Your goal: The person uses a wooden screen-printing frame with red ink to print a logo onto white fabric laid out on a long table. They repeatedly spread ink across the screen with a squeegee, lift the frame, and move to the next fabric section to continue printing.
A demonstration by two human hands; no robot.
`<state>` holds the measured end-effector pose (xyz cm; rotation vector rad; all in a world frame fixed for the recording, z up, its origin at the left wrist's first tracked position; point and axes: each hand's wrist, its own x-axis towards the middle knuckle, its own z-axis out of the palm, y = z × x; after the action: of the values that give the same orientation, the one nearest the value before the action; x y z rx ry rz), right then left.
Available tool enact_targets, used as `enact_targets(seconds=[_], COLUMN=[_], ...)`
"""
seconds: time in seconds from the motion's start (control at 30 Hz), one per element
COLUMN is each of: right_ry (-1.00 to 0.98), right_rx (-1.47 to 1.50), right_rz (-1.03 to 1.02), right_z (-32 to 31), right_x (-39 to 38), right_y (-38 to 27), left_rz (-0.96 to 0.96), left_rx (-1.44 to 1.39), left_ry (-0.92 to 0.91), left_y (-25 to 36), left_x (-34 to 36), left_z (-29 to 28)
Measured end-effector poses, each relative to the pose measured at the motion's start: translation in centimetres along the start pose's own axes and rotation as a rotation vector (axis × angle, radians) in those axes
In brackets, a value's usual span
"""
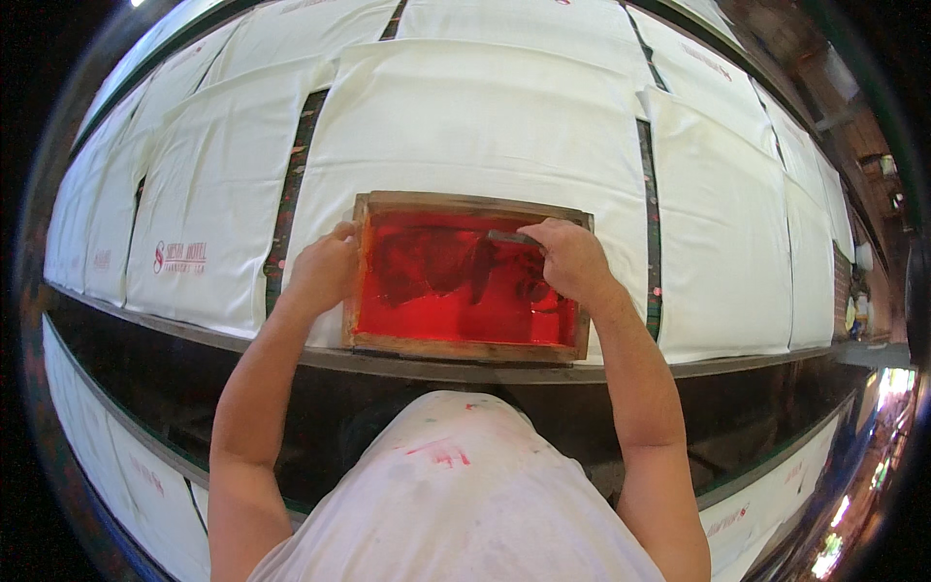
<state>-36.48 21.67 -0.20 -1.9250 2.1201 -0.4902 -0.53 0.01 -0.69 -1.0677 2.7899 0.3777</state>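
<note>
A wooden frame (468, 351) lies flat on a big white cloth (475, 126), close to the near edge of the table (651, 194). It sits right in front of the person, likely so that both arms can reach it without a stretch. Shiny red ink (456, 320) covers most of the inside, with darker patches near the middle and on the right. The wood goes all the way around, which probably stops the ink from running out.

The left hand (328, 270) has its fingers closed on the left side of the frame, maybe to keep it from sliding. The right hand (576, 260) is up by the far right corner. Its fingers are pinched on the end of a flat dark tool (506, 236), which reaches left over the ink. Holding it by the end may help keep the fingers clean.

More white cloths (722, 233) lie side by side on the table, with dark gaps between them. They look spread out flat so that they do not overlap much. Some have small red marks.
</note>
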Motion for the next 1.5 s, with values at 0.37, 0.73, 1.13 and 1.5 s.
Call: enact_targets(seconds=[0.37, 0.73, 1.13, 1.5], right_ry=[0.035, 0.082, -0.1, 0.012], right_rx=[-0.055, -0.026, 0.035, -0.039], right_rz=[-0.083, -0.15, -0.199, -0.132], right_z=[7.3, 7.5, 6.9, 7.3], right_x=[-2.0, 8.0, 0.1, 9.9], right_y=[-12.8, -11.5, -16.8, -12.0], left_rz=[0.02, -0.01, 0.024, 0.006], left_rx=[-0.002, 0.023, 0.001, -0.001], left_ry=[0.043, 0.009, -0.009, 0.014], left_y=[-0.2, 0.3, -0.6, -0.3], left_x=[-0.8, -0.2, -0.2, -0.4], left_z=[-0.2, -1.0, -0.5, -0.5])
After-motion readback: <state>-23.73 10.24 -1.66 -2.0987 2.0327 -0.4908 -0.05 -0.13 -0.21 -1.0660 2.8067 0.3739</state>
